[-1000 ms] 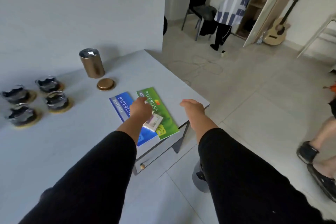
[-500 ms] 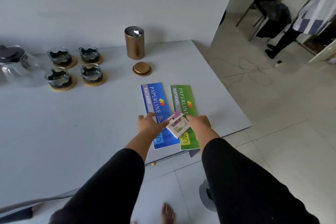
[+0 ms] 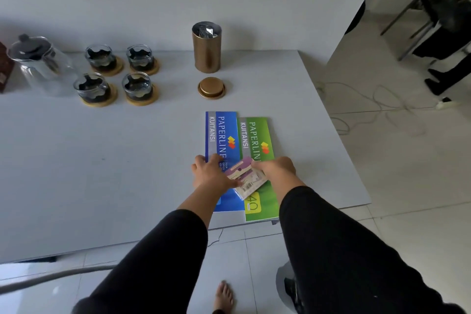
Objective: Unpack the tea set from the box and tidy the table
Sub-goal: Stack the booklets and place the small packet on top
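A person's left hand point(image 3: 212, 176) and right hand point(image 3: 276, 169) press on a blue receipt book point(image 3: 223, 135) and a green receipt book point(image 3: 257, 140) lying side by side near the counter point(image 3: 102, 160) edge, apparently squaring them up. Both hands' fingers lie fairly flat, touching a small purple packet point(image 3: 246, 177) between them; whether either grips it is unclear. The unpacked glass teapot point(image 3: 38, 64) and four cups point(image 3: 114, 74) stand by the far wall, beside an open gold tin point(image 3: 206, 48).

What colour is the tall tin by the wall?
Bronze-gold tin, silvery inside; head view shows it best.
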A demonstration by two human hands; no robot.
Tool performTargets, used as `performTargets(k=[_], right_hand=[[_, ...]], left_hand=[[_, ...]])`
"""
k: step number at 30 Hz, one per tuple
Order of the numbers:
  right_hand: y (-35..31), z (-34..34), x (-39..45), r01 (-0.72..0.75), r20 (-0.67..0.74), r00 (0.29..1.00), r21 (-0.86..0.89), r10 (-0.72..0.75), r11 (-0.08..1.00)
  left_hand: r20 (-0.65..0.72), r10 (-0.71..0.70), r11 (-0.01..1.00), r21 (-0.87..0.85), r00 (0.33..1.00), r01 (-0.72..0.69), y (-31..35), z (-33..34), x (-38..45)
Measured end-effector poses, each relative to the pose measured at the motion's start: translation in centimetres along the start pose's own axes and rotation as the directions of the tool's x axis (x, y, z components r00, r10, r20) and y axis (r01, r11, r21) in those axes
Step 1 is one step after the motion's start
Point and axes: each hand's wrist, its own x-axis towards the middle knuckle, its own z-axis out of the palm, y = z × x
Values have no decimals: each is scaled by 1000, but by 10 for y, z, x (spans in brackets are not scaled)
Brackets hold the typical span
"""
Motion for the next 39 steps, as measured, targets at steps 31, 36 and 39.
performTargets(k=[31,36,39], right_hand=[[-33,36,-19,238,90,954,358,-287,903],[-35,52,-17,194,-5,981,82,-194,978],[-40,50,-18,81,-58,995,-28,-82,996]], left_hand=[[25,-88,966,-243,996,91,-10,-44,30],[23,-66,970,-234,998,70,-4,-33,30],[-41,-232,922,-328,972,207,2,-27,27]])
